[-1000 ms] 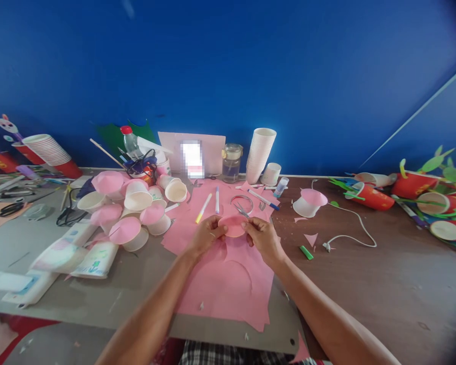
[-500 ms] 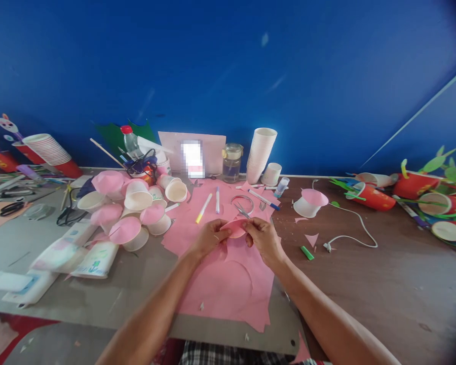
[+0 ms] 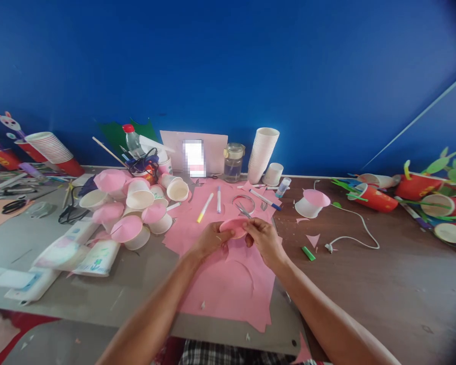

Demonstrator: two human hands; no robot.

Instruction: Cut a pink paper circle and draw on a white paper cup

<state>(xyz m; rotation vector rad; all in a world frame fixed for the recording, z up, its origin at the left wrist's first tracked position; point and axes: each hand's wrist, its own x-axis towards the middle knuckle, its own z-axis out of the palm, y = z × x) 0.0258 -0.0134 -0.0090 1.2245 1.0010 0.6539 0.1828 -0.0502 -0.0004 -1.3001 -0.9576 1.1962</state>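
Between my two hands is a round pink paper disc (image 3: 233,227), held above a larger pink paper sheet (image 3: 220,284). My left hand (image 3: 212,239) pinches the disc's left edge, thumb on top. At its right edge, the fingertips of my right hand (image 3: 263,237) are closed on the paper. Just beyond the disc lie scissors (image 3: 243,207), partly on the pink paper. A yellow-capped marker (image 3: 205,208) and a purple-and-white marker (image 3: 218,199) rest farther left, and a blue-capped marker (image 3: 265,199) lies to the right.
White paper cups with pink paper tops (image 3: 131,234) crowd the left, beside a tissue pack (image 3: 99,257). A stack of white cups (image 3: 264,154), a glass jar (image 3: 233,161) and a phone (image 3: 193,158) stand at the back. One pink-topped cup (image 3: 312,204), a white cable (image 3: 349,237) and red cups (image 3: 376,197) occupy the right.
My left thumb and the disc have shifted slightly, with the disc now a little more tilted towards me. Both hands keep hold of it. The whole view has moved slightly.
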